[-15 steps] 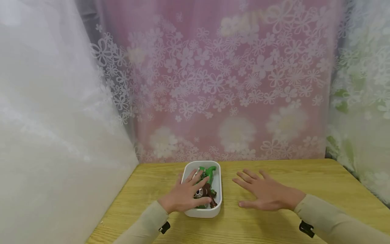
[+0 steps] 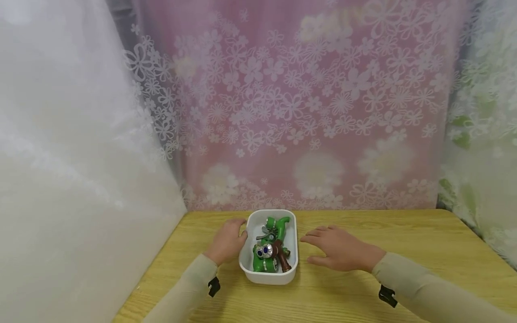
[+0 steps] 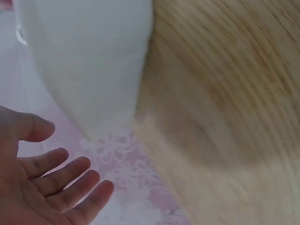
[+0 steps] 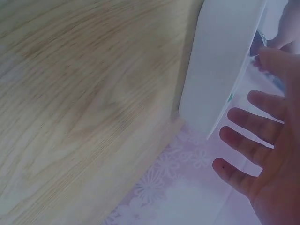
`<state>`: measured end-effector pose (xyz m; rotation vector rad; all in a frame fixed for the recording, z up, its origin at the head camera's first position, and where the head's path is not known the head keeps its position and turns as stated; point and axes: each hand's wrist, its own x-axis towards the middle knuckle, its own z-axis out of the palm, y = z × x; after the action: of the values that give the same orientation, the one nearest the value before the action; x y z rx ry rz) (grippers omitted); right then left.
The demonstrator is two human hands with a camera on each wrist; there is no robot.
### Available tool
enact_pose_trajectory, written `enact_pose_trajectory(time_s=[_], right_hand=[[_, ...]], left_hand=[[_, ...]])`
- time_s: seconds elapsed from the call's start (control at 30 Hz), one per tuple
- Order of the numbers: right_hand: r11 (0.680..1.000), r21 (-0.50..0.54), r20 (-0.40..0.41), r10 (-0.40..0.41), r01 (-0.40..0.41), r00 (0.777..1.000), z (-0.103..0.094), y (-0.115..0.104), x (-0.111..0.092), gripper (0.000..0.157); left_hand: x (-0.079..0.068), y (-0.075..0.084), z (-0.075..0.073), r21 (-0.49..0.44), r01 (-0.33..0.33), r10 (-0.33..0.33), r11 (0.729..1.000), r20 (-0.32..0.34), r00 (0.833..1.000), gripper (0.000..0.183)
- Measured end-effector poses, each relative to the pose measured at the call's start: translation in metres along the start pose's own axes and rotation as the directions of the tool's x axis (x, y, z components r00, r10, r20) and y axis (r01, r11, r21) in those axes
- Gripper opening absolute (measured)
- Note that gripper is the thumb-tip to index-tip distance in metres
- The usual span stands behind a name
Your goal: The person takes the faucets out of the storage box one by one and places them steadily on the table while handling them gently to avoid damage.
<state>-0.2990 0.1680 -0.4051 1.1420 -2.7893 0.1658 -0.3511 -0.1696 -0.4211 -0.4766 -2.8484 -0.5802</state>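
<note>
A white rectangular plastic bin (image 2: 295, 233) stands on the table, holding several small items. Among them are a green curved, pipe-like piece (image 2: 282, 228), a brown piece (image 2: 278, 249) with a silver end showing two blue round spots, and a green piece with a silver band (image 2: 266, 265). At the bin's left rim is my left hand (image 2: 227, 241), fingers loosely bent and nothing in the palm; its wrist view shows the fingers spread beside the white wall. My right hand (image 2: 342, 249), fingers extended and holding nothing, hovers just off the bin's right side.
The wooden table (image 2: 363, 296) has its far edge close behind the bin. A pink flowered curtain (image 2: 315, 112) hangs at the back, with a white sheet (image 2: 81, 157) on the left and a pale leafy one (image 2: 484, 134) on the right.
My left hand has moved left from above the bin to its left rim, uncovering the items inside. The right hand has come slightly closer to the bin, its fingers less spread.
</note>
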Motion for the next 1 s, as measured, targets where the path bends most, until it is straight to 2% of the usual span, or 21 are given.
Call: enact_pose_trajectory(time_s=[0.1, 0.33, 0.47, 0.73, 0.83, 1.0], right_hand=[[1.0, -0.003, 0.007, -0.016, 0.016, 1.0, 0.003, -0.005, 0.009, 0.058], [0.998, -0.018, 0.031, -0.062, 0.062, 0.998, 0.001, -0.016, 0.035, 0.053], [0.996, -0.023, 0.059, -0.087, 0.089, 0.994, 0.0, -0.023, 0.05, 0.052], [0.994, -0.039, 0.098, -0.102, 0.106, 0.99, -0.002, -0.03, 0.071, 0.056], [0.99, -0.029, 0.119, -0.131, 0.135, 0.984, -0.001, -0.034, 0.08, 0.06], [0.986, -0.038, 0.159, -0.153, 0.161, 0.975, 0.006, -0.04, 0.092, 0.062]], left_hand=[[0.005, -0.007, 0.009, 0.044, 0.034, -0.035, 0.998, 0.027, 0.999, 0.048], [0.011, -0.012, 0.027, 0.102, 0.005, -0.01, 0.995, 0.05, 0.999, 0.056], [0.011, -0.012, 0.033, 0.166, 0.019, -0.027, 0.986, 0.051, 0.998, 0.059], [0.011, -0.007, 0.032, 0.197, 0.027, -0.04, 0.98, 0.063, 0.997, 0.06], [0.01, -0.007, 0.031, 0.203, 0.033, -0.048, 0.979, 0.07, 0.996, 0.059], [0.005, -0.006, 0.032, 0.218, 0.041, -0.059, 0.975, 0.077, 0.995, 0.059]])
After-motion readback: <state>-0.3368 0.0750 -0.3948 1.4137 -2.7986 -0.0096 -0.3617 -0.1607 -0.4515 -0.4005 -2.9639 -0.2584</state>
